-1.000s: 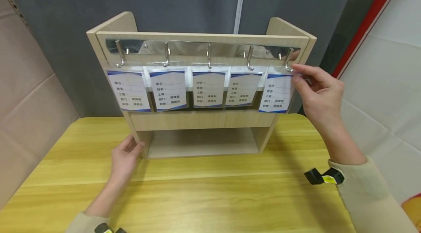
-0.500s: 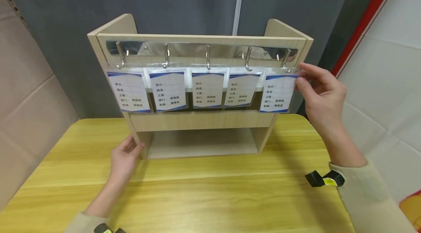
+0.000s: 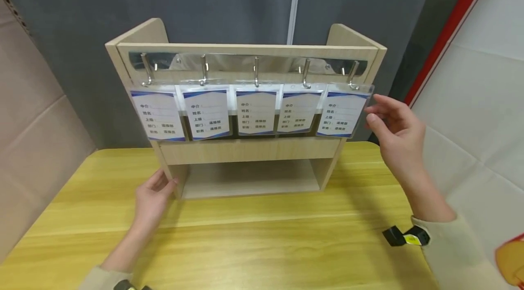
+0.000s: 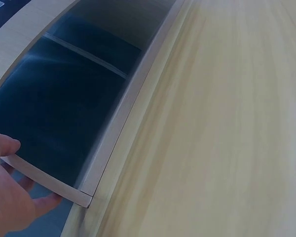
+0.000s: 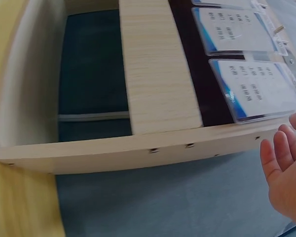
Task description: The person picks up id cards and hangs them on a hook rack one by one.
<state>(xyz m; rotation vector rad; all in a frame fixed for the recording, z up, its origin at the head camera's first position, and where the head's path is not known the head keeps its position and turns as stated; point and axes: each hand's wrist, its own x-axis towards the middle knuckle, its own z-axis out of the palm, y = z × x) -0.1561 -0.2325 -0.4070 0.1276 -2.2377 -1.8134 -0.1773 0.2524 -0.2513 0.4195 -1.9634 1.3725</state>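
Several clear-sleeved name badges with blue corners hang in a row from the metal hooks on a light wooden shelf. At the right end, one badge hangs below its hook. My right hand is just beside that badge's right edge, thumb and fingers apart, holding nothing. In the right wrist view, its fingers appear near the shelf's side panel. My left hand grips the lower left side panel; the left wrist view has the thumb and fingers on opposite sides of that panel.
The shelf stands on a yellow wood-grain table. A grey curtain hangs behind it, with a pale wall at the right. Below the badges is an open compartment.
My right hand has let go of the right-end badge and moved slightly right and down. The badge now hangs on its hook. My left hand stays at the side panel.
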